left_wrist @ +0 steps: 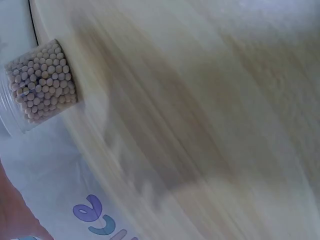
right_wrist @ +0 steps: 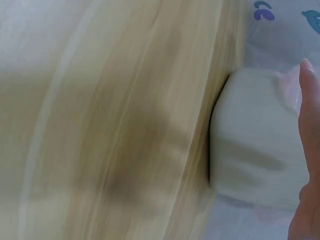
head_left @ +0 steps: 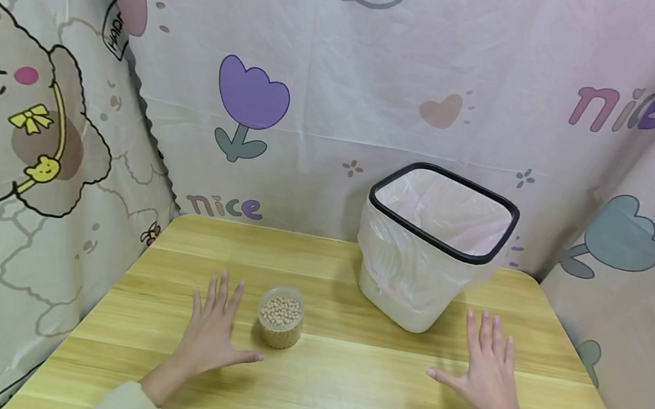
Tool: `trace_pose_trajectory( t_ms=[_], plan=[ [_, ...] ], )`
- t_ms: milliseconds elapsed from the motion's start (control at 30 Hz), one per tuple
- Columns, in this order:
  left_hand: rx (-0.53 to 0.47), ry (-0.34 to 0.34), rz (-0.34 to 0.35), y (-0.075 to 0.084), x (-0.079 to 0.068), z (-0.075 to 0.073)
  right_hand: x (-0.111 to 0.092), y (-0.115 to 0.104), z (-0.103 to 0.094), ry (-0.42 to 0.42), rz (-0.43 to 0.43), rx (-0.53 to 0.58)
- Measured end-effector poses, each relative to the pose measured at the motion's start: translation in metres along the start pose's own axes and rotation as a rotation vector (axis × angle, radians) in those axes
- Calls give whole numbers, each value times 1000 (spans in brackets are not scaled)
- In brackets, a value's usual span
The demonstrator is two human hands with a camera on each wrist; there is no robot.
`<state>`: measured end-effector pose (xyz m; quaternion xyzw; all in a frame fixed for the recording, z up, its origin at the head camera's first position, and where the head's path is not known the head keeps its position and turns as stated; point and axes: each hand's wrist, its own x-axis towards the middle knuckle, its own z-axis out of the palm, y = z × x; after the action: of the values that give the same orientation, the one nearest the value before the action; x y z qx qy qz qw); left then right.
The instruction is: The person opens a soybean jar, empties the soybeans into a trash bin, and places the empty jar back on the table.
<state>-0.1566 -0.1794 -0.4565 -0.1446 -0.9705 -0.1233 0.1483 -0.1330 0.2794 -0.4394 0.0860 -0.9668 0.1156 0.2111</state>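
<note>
A clear round tub (head_left: 280, 332) full of small beige balls (head_left: 281, 311) stands upright on the table, and its packed side also fills the left edge of the left wrist view. Just left of it, my left hand (head_left: 209, 335) is spread above the wood with its thumb pointing toward the tub, apart from it. On the other side, my right hand (head_left: 488, 378) hovers with fingers splayed, in front of a white bin (head_left: 401, 304). Neither hand holds anything. A pale pink plastic bag (head_left: 411, 259) lines the bin, held under a black rim (head_left: 442, 243).
The light wooden table (head_left: 345, 390) ends at a printed curtain (head_left: 326, 99) behind and at both sides. Close to the back edge, the bin stands right of the middle. Shadows of the hands fall on the wood.
</note>
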Motion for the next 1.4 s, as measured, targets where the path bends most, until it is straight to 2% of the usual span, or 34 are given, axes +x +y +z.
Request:
trace_pose_trajectory(
  t_ms=[133,333,467,633,800,1033,1200,1400],
  plan=[
    [-131,-22,-39,-1,-1,3,-5,-5,6,55,-60,72],
    [-310,-53,-82,-1,-3,11,-11,-17,21,203,-196,262],
    [-385,-71,-77,0,-5,16,-10,-26,24,227,-244,417],
    [-474,-90,-75,-1,-6,23,-6,-36,27,204,-273,568],
    [-560,-104,-132,-2,-5,30,-2,-47,32,166,-276,632],
    [-639,-138,-163,2,-4,35,2,-63,40,94,-274,683],
    [-700,-176,-205,8,-2,40,7,-77,44,40,-301,658],
    [-770,-110,-208,16,4,50,16,-94,50,-44,-295,665]
  ],
)
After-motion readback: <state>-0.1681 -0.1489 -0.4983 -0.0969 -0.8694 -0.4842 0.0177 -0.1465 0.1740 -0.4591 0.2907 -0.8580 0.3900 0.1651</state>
